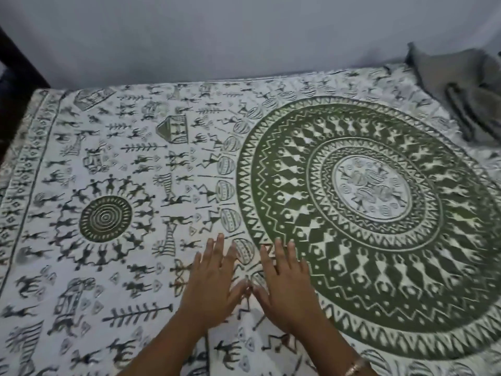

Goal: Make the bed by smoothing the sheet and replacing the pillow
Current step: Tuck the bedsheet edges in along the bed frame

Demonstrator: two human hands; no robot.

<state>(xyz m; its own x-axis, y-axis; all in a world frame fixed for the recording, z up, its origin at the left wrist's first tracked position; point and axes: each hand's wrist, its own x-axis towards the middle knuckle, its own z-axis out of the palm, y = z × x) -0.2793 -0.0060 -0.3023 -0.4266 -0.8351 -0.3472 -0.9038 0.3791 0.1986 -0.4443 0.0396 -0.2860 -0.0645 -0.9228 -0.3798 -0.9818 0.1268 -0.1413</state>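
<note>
The white sheet (141,85), printed with dark figures and a large green mandala (371,229), lies spread across the whole bed, reaching the wall (217,36) along the far edge. Both hands lie flat on it near the bed's near edge, fingers straight and spread, holding nothing: the left hand (214,278) on the figured area, the right hand (284,278) just beside it at the mandala's rim, thumbs almost touching. A bracelet (355,366) circles the right wrist. A crumpled grey cloth (461,85) sits at the far right corner.
</note>
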